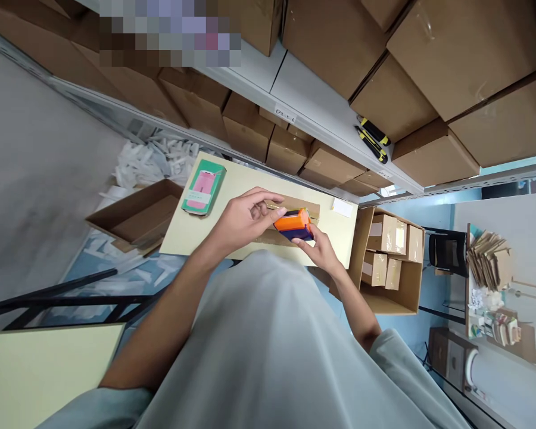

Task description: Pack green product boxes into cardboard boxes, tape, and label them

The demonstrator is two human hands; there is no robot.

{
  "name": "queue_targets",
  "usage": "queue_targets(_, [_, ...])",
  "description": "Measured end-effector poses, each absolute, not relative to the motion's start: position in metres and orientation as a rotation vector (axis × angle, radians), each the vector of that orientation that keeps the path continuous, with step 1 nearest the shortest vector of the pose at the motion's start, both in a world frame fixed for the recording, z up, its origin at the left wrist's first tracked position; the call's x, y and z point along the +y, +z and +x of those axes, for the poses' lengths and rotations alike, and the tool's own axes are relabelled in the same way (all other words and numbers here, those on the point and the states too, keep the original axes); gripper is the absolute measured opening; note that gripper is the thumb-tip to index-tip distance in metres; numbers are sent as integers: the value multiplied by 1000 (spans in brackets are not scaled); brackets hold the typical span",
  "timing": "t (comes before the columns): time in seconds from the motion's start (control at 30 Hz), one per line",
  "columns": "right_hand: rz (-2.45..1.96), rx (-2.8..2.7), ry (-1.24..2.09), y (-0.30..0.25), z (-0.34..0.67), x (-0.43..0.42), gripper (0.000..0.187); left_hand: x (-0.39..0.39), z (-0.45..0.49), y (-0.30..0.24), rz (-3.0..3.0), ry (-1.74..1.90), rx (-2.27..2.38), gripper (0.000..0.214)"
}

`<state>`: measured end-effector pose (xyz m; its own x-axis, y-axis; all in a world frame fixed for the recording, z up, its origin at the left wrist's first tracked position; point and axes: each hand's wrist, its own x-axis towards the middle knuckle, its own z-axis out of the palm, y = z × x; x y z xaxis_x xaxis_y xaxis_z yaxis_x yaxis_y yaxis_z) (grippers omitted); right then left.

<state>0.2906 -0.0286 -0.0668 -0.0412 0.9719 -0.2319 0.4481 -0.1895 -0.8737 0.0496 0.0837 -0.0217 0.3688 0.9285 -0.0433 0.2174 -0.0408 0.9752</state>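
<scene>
My left hand (245, 217) and my right hand (319, 249) both grip an orange and dark blue tape dispenser (295, 224) over a flat brown cardboard piece (290, 207) on a pale yellow table (185, 235). Left fingers curl over the dispenser's left end; right fingers pinch its lower right side. A green box with a pink picture (203, 187) lies on the table to the left, apart from both hands.
An open carton (134, 217) stands left of the table, another carton with small taped boxes (390, 256) to its right. Shelves above hold many brown boxes (433, 65) and two yellow-black cutters (374, 140). White packing scraps (149, 158) lie behind.
</scene>
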Motion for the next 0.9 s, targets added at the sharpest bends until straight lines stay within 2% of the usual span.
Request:
queue_targets(0.3, [-1746,-1701,1225,-55,305,-26,48,83,50,-42,1442,743,1038,45])
queue_targets(0.67, [-1800,-1471,1486,-90,280,-26,59,53,46,-100,1170,821,1314,29])
queue_targets(0.9, [-1808,-1590,1636,-77,294,-11,62,36,47,-120,1015,855,1431,24])
